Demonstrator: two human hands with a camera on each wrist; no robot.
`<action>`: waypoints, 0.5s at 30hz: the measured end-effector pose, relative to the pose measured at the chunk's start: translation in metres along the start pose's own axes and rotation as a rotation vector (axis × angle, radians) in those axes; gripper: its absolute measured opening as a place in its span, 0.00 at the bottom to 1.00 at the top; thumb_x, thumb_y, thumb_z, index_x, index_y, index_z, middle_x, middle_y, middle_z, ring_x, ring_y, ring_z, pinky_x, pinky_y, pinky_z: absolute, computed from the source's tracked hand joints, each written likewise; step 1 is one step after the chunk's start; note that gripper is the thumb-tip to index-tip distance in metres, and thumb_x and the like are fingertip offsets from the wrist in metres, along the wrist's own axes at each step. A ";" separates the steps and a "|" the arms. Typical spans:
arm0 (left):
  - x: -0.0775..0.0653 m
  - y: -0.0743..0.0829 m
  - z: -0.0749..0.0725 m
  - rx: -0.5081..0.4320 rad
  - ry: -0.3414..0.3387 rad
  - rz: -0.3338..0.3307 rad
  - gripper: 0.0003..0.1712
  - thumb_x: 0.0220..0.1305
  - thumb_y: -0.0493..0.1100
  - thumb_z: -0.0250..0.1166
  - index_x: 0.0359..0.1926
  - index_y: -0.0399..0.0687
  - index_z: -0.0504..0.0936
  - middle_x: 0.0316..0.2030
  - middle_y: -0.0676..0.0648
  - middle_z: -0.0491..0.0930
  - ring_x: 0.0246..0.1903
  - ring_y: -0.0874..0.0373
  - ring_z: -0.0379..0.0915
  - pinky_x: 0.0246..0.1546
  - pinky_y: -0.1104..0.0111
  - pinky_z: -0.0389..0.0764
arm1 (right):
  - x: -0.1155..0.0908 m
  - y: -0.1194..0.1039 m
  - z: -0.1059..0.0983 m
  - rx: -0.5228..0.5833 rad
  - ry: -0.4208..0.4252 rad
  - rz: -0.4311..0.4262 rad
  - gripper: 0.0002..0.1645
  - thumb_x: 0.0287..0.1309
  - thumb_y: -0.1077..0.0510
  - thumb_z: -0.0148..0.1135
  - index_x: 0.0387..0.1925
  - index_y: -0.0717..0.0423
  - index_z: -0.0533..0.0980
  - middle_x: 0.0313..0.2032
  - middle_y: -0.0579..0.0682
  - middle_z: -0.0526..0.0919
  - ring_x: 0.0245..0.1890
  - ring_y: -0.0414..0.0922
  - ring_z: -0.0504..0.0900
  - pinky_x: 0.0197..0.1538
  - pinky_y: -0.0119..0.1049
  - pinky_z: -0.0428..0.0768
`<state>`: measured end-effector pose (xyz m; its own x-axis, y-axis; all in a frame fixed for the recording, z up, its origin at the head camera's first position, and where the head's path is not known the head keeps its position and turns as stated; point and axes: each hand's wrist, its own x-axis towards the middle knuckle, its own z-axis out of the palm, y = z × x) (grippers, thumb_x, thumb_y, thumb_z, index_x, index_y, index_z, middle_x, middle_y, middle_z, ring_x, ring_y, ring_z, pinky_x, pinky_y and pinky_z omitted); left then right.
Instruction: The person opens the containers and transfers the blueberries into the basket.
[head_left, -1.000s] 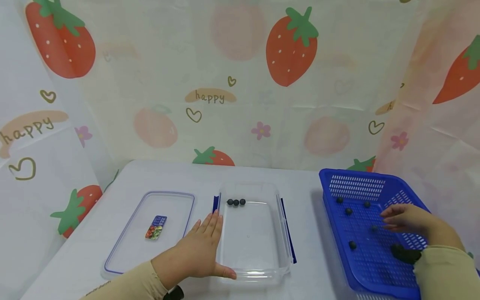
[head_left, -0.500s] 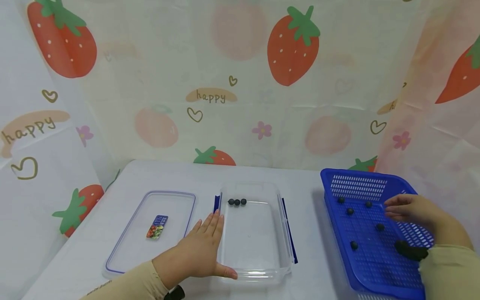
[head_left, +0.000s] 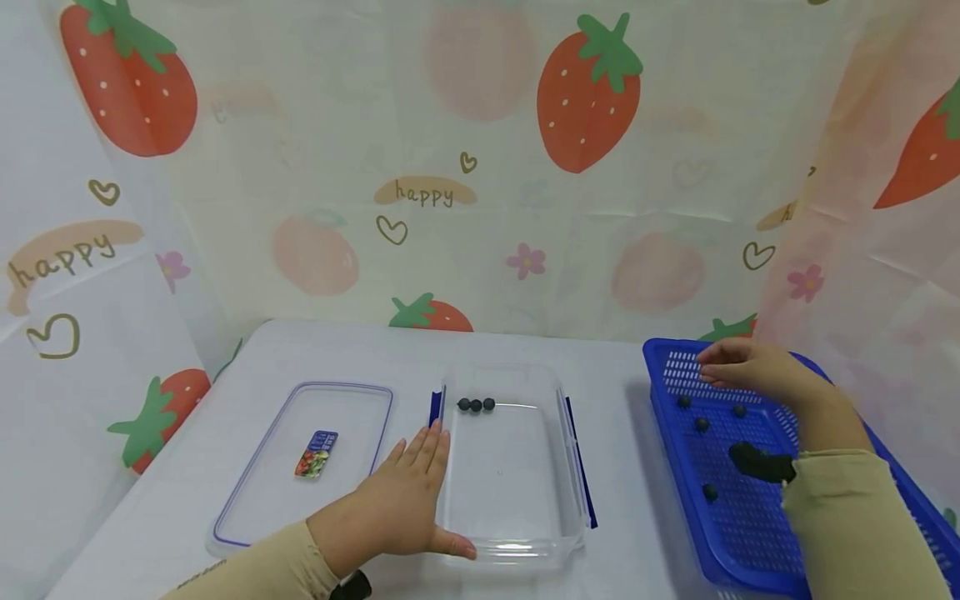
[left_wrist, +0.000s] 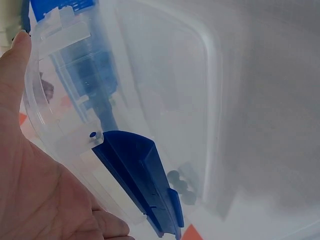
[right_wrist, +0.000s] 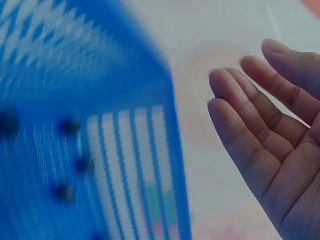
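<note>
My left hand (head_left: 401, 500) rests with straight fingers along the left side of a clear plastic food container (head_left: 498, 492), thumb at its near left corner. In the left wrist view, the palm lies by the container's wall near a blue side clip (left_wrist: 142, 180). Three small dark balls (head_left: 476, 406) sit in a row at the container's far left. Over the far end of a blue plastic basket (head_left: 678, 500) hovers my right hand (head_left: 750, 367), fingers loosely bent. The right wrist view shows its palm (right_wrist: 295, 175) with nothing in it. Several more dark balls (head_left: 701, 424) lie in the basket.
Left of the container lies a clear lid (head_left: 255, 492) with a blue-edged seal and a colourful label (head_left: 317, 454). A white cloth (head_left: 600, 433) covers the table. Strawberry-printed sheets (head_left: 480, 275) hang behind and at both sides.
My right hand has moved left and away from me, from over the basket's right side to its far end, and risen. My left hand and the container have stayed in place.
</note>
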<state>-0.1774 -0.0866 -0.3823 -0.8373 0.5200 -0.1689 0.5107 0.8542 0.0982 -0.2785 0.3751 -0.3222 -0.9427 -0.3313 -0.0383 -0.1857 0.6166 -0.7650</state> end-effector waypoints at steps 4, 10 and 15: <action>0.000 -0.001 0.001 -0.004 0.003 0.007 0.75 0.35 0.86 0.46 0.69 0.33 0.42 0.69 0.33 0.39 0.68 0.41 0.34 0.63 0.48 0.48 | 0.025 -0.027 0.022 0.024 -0.023 -0.024 0.22 0.60 0.56 0.58 0.48 0.69 0.71 0.43 0.60 0.78 0.42 0.45 0.80 0.44 0.34 0.78; 0.000 -0.002 0.002 0.001 0.004 0.008 0.75 0.35 0.87 0.44 0.69 0.33 0.41 0.69 0.33 0.38 0.68 0.41 0.34 0.64 0.48 0.48 | 0.059 -0.056 0.055 0.057 -0.060 -0.060 0.17 0.58 0.58 0.60 0.45 0.66 0.74 0.40 0.57 0.80 0.39 0.43 0.81 0.46 0.40 0.78; -0.001 -0.003 0.001 -0.001 0.007 0.011 0.76 0.34 0.87 0.42 0.69 0.33 0.41 0.69 0.33 0.39 0.68 0.41 0.35 0.64 0.48 0.48 | 0.081 -0.073 0.082 0.066 -0.109 -0.092 0.16 0.57 0.58 0.60 0.45 0.65 0.74 0.41 0.59 0.79 0.40 0.44 0.80 0.47 0.38 0.78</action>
<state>-0.1773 -0.0895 -0.3834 -0.8329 0.5295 -0.1608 0.5198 0.8483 0.1009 -0.3183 0.2442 -0.3222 -0.8863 -0.4620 -0.0329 -0.2479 0.5332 -0.8088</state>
